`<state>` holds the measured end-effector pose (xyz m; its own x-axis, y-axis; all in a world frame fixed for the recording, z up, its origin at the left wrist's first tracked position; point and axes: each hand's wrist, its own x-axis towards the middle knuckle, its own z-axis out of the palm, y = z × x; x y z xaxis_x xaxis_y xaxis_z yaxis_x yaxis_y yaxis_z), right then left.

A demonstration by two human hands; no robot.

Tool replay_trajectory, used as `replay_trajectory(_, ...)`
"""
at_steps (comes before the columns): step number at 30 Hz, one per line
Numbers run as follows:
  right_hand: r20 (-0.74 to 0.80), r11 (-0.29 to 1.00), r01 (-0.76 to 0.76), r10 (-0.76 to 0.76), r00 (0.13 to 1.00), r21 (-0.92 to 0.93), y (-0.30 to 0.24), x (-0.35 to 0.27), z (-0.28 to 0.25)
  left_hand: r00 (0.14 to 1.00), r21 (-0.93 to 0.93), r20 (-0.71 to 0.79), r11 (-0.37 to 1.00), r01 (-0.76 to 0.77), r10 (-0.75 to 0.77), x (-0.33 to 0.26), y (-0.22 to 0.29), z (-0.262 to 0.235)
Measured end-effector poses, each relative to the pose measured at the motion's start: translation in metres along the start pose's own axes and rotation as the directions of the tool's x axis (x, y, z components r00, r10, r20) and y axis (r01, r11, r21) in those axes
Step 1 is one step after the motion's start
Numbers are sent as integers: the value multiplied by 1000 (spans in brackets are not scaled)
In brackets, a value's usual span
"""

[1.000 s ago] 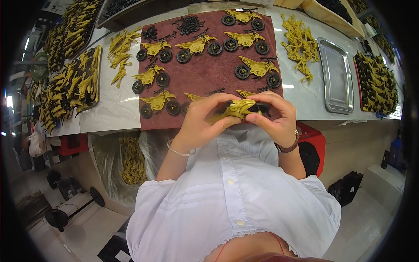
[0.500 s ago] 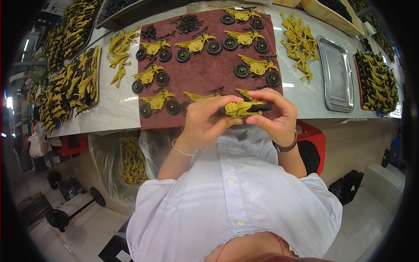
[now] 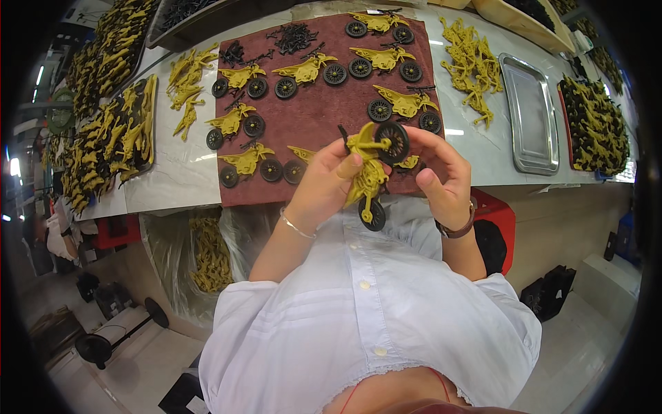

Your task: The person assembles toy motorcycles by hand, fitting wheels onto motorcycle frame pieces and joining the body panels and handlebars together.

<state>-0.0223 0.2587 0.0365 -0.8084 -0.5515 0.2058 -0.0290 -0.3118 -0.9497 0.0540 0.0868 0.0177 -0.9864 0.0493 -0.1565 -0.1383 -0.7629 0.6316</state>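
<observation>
A yellow toy motorcycle [image 3: 367,181] with black wheels is in my left hand [image 3: 318,185], the thumb pressed on its body. It stands nearly upright, one wheel at the top and the other down near my shirt. Beside the upper wheel is my right hand [image 3: 449,181], its thumb apart from the fingers. The right fingertips are partly hidden behind that wheel, and I cannot tell whether they touch it. Below my hands' far side lies a maroon cloth [image 3: 317,121] with several similar toy motorcycles [image 3: 303,69] along its edges.
Yellow plastic parts [image 3: 472,65] lie in a heap right of the cloth, near a metal tray [image 3: 529,165]. More yellow parts [image 3: 186,79] are on the left. Small black parts [image 3: 293,38] sit at the cloth's far edge. A red stool [image 3: 507,221] stands under the table.
The toy motorcycle has turned from lying level between both hands to nearly upright in my left hand. My right thumb has come away from it.
</observation>
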Motion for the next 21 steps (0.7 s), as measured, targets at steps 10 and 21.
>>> replay_trajectory(10, -145, 956, -42, 0, 989, -292, 2, -7, -17, 998, -99, -40, 993, -61, 58, -1, -2, -7)
replay_trajectory(21, -392, 300, -292, -362, 846, -908, 48, 6, -157, 988, 884, -152, 448, 134, 6, 34, 99, -32)
